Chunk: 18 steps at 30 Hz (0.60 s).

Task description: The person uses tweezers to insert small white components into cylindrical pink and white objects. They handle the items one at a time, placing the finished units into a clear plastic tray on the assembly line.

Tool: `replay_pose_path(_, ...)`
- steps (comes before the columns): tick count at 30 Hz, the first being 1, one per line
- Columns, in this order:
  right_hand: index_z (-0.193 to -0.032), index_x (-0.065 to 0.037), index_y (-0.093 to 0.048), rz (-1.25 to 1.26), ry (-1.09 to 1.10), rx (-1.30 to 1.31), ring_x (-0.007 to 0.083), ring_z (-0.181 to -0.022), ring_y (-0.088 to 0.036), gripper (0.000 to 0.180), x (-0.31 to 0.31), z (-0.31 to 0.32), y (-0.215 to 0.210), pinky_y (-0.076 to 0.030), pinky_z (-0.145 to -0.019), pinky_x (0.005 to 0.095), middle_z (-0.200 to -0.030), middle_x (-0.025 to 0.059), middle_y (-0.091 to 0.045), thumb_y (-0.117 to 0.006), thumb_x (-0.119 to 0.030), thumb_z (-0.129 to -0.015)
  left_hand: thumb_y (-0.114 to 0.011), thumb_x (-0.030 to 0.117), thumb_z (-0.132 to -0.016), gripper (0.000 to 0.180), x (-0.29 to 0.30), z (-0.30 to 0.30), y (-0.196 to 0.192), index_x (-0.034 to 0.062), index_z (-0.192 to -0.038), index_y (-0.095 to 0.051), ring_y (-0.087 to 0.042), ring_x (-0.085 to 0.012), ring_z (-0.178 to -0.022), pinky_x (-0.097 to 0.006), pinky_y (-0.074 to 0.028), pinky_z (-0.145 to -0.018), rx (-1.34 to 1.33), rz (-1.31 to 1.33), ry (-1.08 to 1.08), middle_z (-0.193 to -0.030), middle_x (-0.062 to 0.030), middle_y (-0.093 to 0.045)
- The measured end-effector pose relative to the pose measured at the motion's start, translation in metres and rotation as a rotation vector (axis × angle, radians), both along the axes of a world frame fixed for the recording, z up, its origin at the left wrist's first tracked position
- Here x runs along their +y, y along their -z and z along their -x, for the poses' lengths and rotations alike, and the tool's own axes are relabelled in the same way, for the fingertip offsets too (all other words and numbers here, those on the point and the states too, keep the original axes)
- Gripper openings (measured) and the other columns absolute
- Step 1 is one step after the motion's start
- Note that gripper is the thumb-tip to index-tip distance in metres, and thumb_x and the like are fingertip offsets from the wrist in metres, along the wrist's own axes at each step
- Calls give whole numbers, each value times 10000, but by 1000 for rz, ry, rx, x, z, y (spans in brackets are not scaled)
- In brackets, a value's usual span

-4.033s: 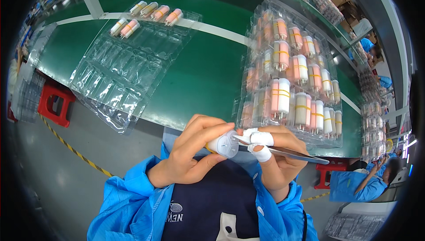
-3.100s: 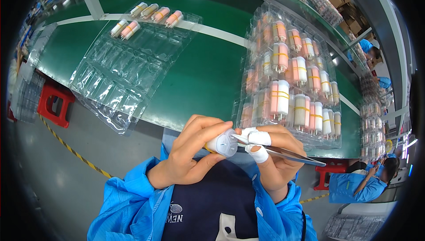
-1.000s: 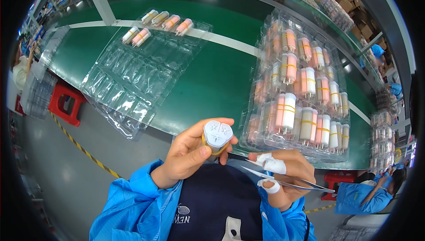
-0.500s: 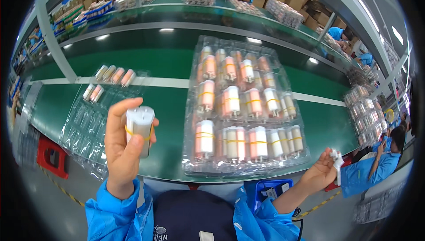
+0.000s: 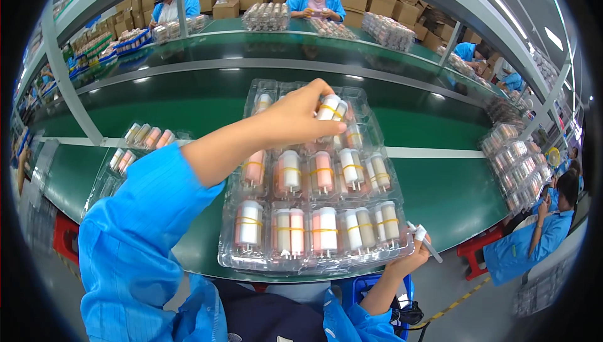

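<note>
My left hand (image 5: 300, 113) reaches over the clear plastic blister tray (image 5: 232, 255) and grips a white cylinder with a yellow band (image 5: 328, 108) at the tray's far rows. The tray holds several white and pink banded cylinders (image 5: 323, 229) in its pockets. My right hand (image 5: 415, 252) rests at the tray's near right corner, with white tape on its fingers, and holds thin tweezers (image 5: 429, 246).
A second clear tray (image 5: 110, 179) with a few cylinders lies to the left on the green belt (image 5: 440, 185). More stacked trays (image 5: 519, 165) sit at the right. Other people in blue coats work across the belt and at the right. A blue crate (image 5: 370, 287) stands below the table edge.
My left hand carried the cylinder from in front of my chest up and forward to the far rows of the full tray. My right hand dropped to the tray's near right corner.
</note>
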State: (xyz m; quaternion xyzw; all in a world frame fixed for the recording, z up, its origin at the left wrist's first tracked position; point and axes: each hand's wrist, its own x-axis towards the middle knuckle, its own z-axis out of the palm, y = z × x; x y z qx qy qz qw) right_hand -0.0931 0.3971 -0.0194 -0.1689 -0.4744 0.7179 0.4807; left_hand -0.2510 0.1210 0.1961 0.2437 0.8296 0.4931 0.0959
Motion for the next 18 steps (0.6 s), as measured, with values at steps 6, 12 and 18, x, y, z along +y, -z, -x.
replay_pose_path(6, -1001, 80, -568, 60, -50, 35, 220, -761, -695, 215, 0, -3, 0, -598, -654, 255, -868, 171, -656, -592, -124, -939, -729, 398, -781, 656, 58, 59, 38, -57, -1182, -480, -537, -393, -1094, -463, -448, -924, 488, 379, -120, -1141, -259, -515)
replay_pose_path(12, -1006, 85, -564, 19, -91, 69, 232, -782, -701, 206, 0, -6, 1, -600, -672, 264, -891, 182, -655, -585, -108, -940, -635, 486, -836, 582, 63, 52, 41, -23, -1116, -612, -465, -342, -1132, -439, -371, -965, 580, 702, -121, -1119, -190, -524)
replay_pose_path(18, -1029, 48, -568, 110, -161, 90, 249, -840, -694, 197, 2, -9, 3, -597, -737, 314, -916, 159, -657, -572, -131, -948, -611, 406, -871, 480, 3, 5, 11, 50, -1191, -592, -449, -328, -1115, -430, -331, -965, 611, 461, -19, -1139, -146, -537)
